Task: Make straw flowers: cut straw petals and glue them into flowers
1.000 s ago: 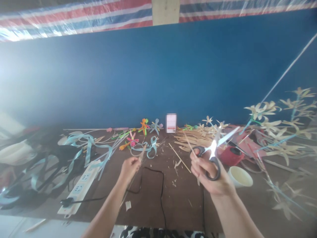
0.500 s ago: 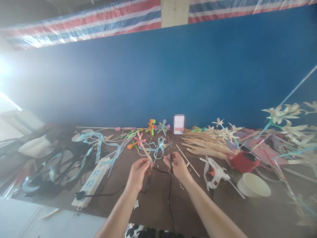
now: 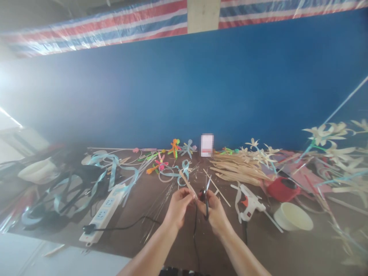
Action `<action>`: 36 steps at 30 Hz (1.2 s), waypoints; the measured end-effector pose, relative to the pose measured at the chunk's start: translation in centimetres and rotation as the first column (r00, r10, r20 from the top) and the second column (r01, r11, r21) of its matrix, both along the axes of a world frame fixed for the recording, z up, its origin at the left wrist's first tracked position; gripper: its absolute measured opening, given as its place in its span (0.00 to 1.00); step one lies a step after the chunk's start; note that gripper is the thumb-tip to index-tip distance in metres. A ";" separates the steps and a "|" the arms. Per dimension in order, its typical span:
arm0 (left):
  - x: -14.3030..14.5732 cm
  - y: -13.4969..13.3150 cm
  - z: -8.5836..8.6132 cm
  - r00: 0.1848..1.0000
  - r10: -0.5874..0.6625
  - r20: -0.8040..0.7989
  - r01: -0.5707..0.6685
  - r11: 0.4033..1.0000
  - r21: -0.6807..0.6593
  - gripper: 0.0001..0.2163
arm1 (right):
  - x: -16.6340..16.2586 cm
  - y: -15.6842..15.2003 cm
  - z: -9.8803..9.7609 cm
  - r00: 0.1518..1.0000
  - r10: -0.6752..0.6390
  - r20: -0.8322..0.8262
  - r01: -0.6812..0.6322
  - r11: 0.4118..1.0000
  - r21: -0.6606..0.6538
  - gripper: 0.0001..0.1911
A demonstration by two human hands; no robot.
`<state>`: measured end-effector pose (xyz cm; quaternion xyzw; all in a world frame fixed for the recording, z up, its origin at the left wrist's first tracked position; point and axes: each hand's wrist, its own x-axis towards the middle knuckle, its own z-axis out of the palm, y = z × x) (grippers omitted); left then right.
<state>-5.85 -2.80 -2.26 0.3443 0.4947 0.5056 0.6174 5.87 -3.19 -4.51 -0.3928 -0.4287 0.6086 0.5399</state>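
Along the back edge of the brown table (image 3: 281, 253), from the middle leftward, stand a white card (image 3: 207, 145), a grey-blue pipe-cleaner figure (image 3: 188, 148) and an orange one (image 3: 174, 148). Dry husk strips (image 3: 238, 168) lie piled right of the card. Nearer the front, right of the hands, lies a white glue gun (image 3: 249, 203), with a pale cup (image 3: 293, 216) just beside its glue stick; husk flowers (image 3: 324, 134) crowd the right edge. A power strip (image 3: 103, 212) slants towards the front edge on the left. Black cord (image 3: 195, 234) runs between the forearms, and a thin stick (image 3: 218, 188) lies just beyond the scissors.

Both forearms reach in from the front edge, converging so that the hands nearly meet over the table's middle. The left hand (image 3: 179, 209) pinches a pale husk piece (image 3: 187, 182) between thumb and fingers, its free end tilted up and leftward. The right hand (image 3: 215, 214) has its fingers curled around black-handled scissors (image 3: 206, 199), blades pointing towards the back edge.
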 end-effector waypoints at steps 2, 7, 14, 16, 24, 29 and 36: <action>0.6 -0.2 0.0 1.000 -0.013 -0.008 0.013 1.000 0.001 0.07 | 0.1 -0.2 0.4 1.000 -0.002 -0.009 0.002 1.000 -0.005 0.13; 1.1 -0.5 -0.1 0.995 -0.050 -0.087 0.052 0.998 0.021 0.06 | 0.6 -0.5 0.5 1.000 -0.012 0.013 0.013 0.999 -0.045 0.13; 1.1 -0.8 -0.5 0.977 -0.066 -0.203 0.095 0.986 0.138 0.05 | 1.0 -0.7 -0.2 0.998 -0.051 0.024 0.053 0.996 -0.079 0.12; 1.2 -0.9 -0.5 0.978 -0.072 -0.198 0.102 0.984 0.145 0.05 | 1.0 -0.7 -0.5 0.999 -0.048 0.022 0.049 0.996 -0.079 0.12; 1.0 -0.9 -0.8 0.961 -0.088 -0.261 0.129 0.981 0.145 0.07 | 1.1 -1.2 -1.0 0.999 -0.047 0.002 0.047 0.998 -0.052 0.13; 0.8 -0.7 -1.3 0.968 -0.110 -0.226 0.135 0.986 0.100 0.07 | 1.5 -1.0 -0.9 0.997 -0.065 0.037 0.067 0.996 -0.057 0.13; 0.7 -0.6 -1.4 0.978 -0.079 -0.192 0.096 0.992 0.078 0.07 | 1.9 -0.9 -0.5 0.992 -0.102 0.068 0.103 0.995 -0.012 0.10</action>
